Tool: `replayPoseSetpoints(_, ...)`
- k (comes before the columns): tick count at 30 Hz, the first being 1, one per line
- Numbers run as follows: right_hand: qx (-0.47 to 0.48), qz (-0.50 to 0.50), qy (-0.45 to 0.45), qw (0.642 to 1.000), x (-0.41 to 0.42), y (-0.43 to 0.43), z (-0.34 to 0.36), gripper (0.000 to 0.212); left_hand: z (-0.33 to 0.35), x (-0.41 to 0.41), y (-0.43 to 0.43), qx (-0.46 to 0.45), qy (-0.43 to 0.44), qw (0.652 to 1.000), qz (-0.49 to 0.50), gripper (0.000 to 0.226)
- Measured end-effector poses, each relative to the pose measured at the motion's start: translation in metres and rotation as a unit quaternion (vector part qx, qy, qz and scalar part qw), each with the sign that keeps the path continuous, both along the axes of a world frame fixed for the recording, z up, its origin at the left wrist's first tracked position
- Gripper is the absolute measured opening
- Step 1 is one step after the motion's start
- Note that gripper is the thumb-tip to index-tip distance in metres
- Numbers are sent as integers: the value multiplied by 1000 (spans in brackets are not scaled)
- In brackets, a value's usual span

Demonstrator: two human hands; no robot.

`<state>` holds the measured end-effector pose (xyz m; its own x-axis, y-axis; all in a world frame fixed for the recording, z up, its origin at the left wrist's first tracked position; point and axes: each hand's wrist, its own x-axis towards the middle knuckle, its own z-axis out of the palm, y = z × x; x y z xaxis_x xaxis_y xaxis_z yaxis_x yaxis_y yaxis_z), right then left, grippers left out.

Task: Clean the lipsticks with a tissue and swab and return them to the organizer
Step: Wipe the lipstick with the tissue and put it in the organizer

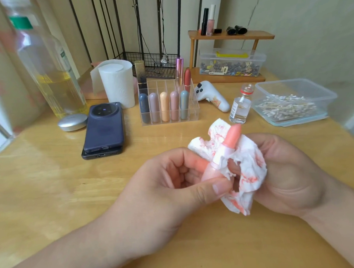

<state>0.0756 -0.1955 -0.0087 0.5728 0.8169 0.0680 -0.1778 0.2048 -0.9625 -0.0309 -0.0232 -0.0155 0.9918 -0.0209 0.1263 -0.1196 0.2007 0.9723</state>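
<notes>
Left hand [170, 187] grips lipstick [224, 149] base, fingers curled; right hand [284, 169] clutches stained tissue [250, 171] around tube.

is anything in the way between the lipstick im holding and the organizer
Nothing visible does. Only bare table lies between the lipstick in the left hand and the organizer behind it. The small bottle stands to the right, the phones to the left. The right hand holds tissue round its base.

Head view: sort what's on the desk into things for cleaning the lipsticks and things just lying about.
Job: peach lipstick, stained tissue, organizer, swab box, tissue roll.
Lying about: stacked phones, large bottle, silver disc, white gadget, clip box.
</notes>
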Motion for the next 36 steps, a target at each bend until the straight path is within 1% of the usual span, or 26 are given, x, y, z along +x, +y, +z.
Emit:
replayPoseSetpoints(3, 4, 1, -23, 1000, -1, 0, -1, 32, -1, -1, 0, 12, -2, 1000, 2, 19)
replayPoseSetpoints(6, 5, 7, -46, 999, -3, 0, 3, 29, 1, -2, 0, 23, 3, 1000, -17, 15)
replayPoseSetpoints(9, 43, 58, -5, 997, -6, 2, 7, 23, 2, -1, 2, 64, -9, 996, -61, 16)
replayPoseSetpoints(10, 50, 77, 5, 996, -6, 2, 9, 20, 1, -1, 3, 62, -6, 994, -84, 21)
replayPoseSetpoints(12, 52, 104, 16, 993, -6, 1, 10, 15, 0, 0, 4, 14, 22, 991, -132, 26)
replayPoseSetpoints(14, 59, 129, 32, 989, -6, 1, 12, 13, 3, -1, 4, -54, 49, 981, -179, 22)
replayPoseSetpoints(16, 59, 130, 34, 989, -6, 1, 13, 13, 3, -1, 3, -86, 49, 975, -199, 20)
replayPoseSetpoints(18, 41, 99, 5, 994, -7, 0, 12, 17, 1, 0, 1, -58, 30, 985, -157, 15)
replayPoseSetpoints(20, 33, 65, -21, 997, -7, 0, 9, 15, 0, 0, -3, -22, 3, 996, -82, 11)
replayPoseSetpoints(21, 30, 50, -30, 998, -7, 0, 7, 15, -2, -1, -4, -5, -7, 999, -48, 14)
replayPoseSetpoints(23, 12, 20, -46, 999, -7, 1, 4, 15, -4, -1, -5, 24, -8, 1000, -11, 28)
replayPoseSetpoints(24, 6, 15, -52, 999, -7, 1, 4, 14, -3, -2, -5, 28, -3, 1000, -12, 35)
replayPoseSetpoints(25, 3, 18, -57, 998, -7, 0, 4, 12, -2, -2, -3, 28, 1, 999, -28, 37)
replayPoseSetpoints(28, 10, 49, -36, 998, -8, 0, 9, 4, 4, -1, 3, -5, 22, 992, -126, 23)
replayPoseSetpoints(30, 17, 62, -22, 998, -7, 0, 12, 17, 5, -1, 4, -29, 39, 987, -155, 27)
replayPoseSetpoints(32, 28, 71, -6, 997, -7, 0, 14, 18, 3, -1, 0, -13, 32, 991, -127, 24)
replayPoseSetpoints(34, 39, 65, -2, 997, -8, 0, 14, 14, 1, -1, -3, 9, 13, 997, -75, 12)
replayPoseSetpoints(35, 31, 49, -16, 998, -8, -1, 13, 16, 1, -1, -3, 19, 6, 998, -53, 9)
replayPoseSetpoints(36, 17, 29, -38, 999, -8, -1, 11, 20, 1, -1, -3, 30, 4, 999, -35, 12)
